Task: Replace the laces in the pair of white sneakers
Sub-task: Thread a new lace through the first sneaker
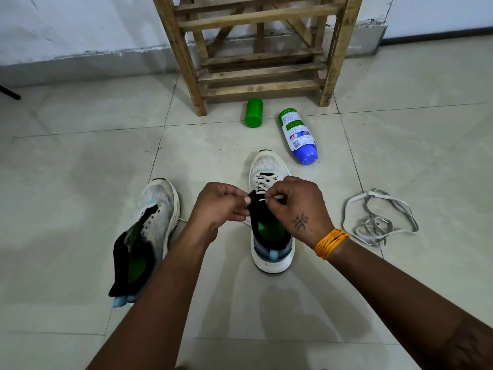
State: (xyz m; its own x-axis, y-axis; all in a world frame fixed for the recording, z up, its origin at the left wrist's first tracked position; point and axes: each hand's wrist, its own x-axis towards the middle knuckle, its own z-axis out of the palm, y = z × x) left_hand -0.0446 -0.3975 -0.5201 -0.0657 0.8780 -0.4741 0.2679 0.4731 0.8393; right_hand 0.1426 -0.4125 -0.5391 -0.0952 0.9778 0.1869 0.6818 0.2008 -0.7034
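A white sneaker with a black collar and green insole stands upright on the floor, toe away from me, partly laced with a white lace. My right hand pinches the tip of that lace at the shoe's upper eyelets. My left hand pinches the black edge of the shoe's opening opposite it. The second white sneaker lies to the left, tilted, with no lace visible in its eyelets. A loose grey-white lace lies tangled on the floor to the right.
A wooden rack stands against the wall ahead. A green cap and a blue-and-white bottle lie on the tiled floor in front of it, just beyond the laced sneaker.
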